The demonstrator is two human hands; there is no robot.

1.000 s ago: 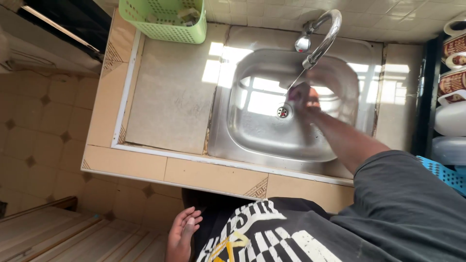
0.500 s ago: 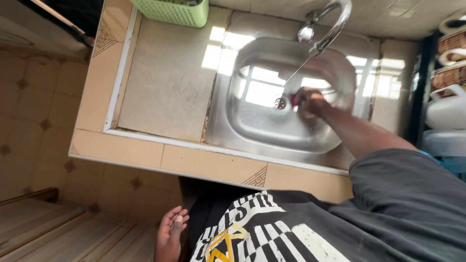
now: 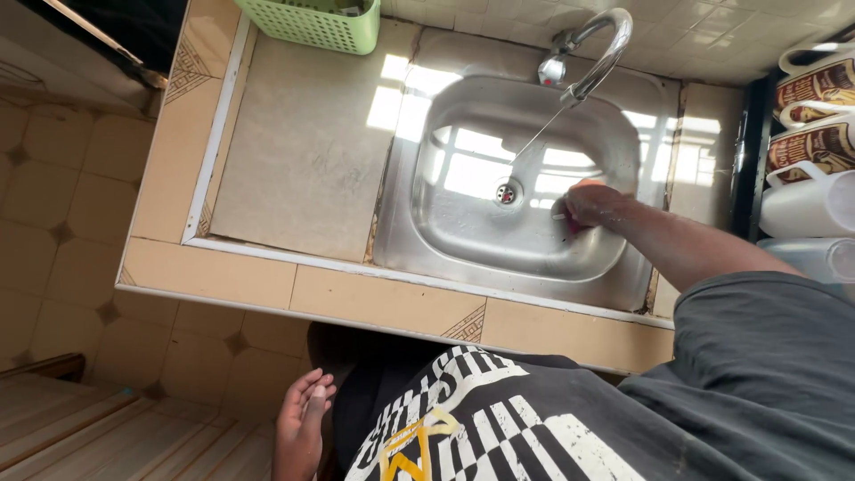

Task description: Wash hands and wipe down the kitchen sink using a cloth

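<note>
My right hand [image 3: 595, 203] reaches into the steel sink [image 3: 463, 240] and presses a small pink scrubber [image 3: 570, 221] against the basin floor, to the right of the drain [image 3: 506, 192]. A thin stream of water falls from the curved tap [image 3: 595, 52] toward the drain. My left hand [image 3: 301, 426] hangs at my side below the counter edge, fingers loosely apart and holding nothing.
A green plastic basket [image 3: 312, 23] stands at the back of the tiled counter [image 3: 294, 169]. White jugs and labelled containers [image 3: 812, 151] sit on a rack at the right. Tiled wall and a wooden step are at the lower left.
My right hand has slid with the scrubber from beside the drain toward the right side of the basin. The view has tilted a little; my left hand stays hanging.
</note>
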